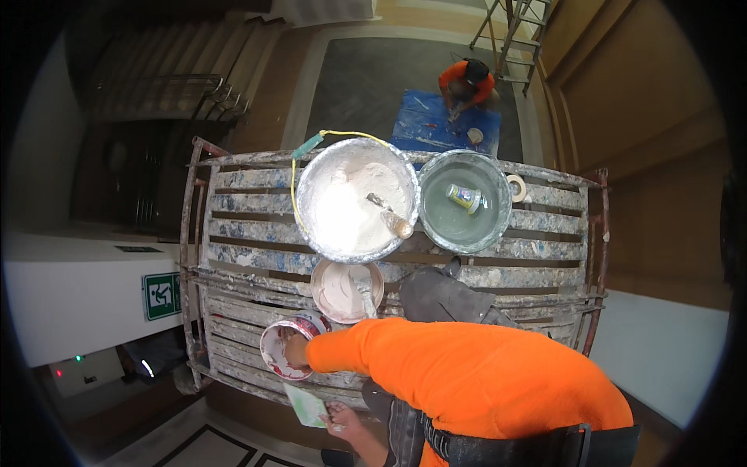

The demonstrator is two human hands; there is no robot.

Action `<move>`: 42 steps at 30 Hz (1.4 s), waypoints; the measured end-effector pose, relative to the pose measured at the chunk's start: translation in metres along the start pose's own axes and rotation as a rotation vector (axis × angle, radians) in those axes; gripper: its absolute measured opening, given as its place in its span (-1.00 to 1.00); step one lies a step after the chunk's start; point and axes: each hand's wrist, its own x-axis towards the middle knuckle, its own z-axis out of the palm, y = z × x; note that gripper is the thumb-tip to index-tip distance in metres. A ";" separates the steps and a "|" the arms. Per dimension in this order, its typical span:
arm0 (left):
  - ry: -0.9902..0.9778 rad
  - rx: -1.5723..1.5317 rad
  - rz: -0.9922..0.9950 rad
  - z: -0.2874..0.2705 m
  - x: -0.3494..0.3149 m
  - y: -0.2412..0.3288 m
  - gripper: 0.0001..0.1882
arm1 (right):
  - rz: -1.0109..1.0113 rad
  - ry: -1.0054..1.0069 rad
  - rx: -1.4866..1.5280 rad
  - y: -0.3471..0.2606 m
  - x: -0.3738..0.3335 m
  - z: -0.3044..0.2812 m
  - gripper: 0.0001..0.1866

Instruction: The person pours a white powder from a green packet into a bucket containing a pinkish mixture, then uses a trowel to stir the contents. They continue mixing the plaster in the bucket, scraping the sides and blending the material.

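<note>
Orange cloth covers the back and both sleeves of the person crouched on a scaffold deck (249, 226) of paint-spattered planks, high above a floor.

Four round vessels stand on the planks: two big basins and two small tubs. The left basin (311, 198) is heaped with white powder, and a trowel (387, 214) lies in it. The right basin (498, 226) holds greyish water with one small bottle (464, 198) afloat. One roll of tape (516, 187) sits just beside its rim. The nearer tub (327, 292) holds smooth pale paste and one scraper (363, 289).

The left hand (295, 348) reaches into the red-and-white tub (272, 354) at the deck's near edge; I cannot tell whether its fingers are closed. The right hand (342, 420) pinches a flat green-white float (306, 405) by its edge, below the deck.

A second person (465, 86) in orange crouches on a blue sheet (424, 124) far below. A green exit sign (161, 296) hangs on the left wall.
</note>
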 end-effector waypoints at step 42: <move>-0.014 0.445 0.541 0.151 0.013 -0.031 -0.61 | 0.220 0.586 0.861 0.009 -0.199 -0.044 -0.55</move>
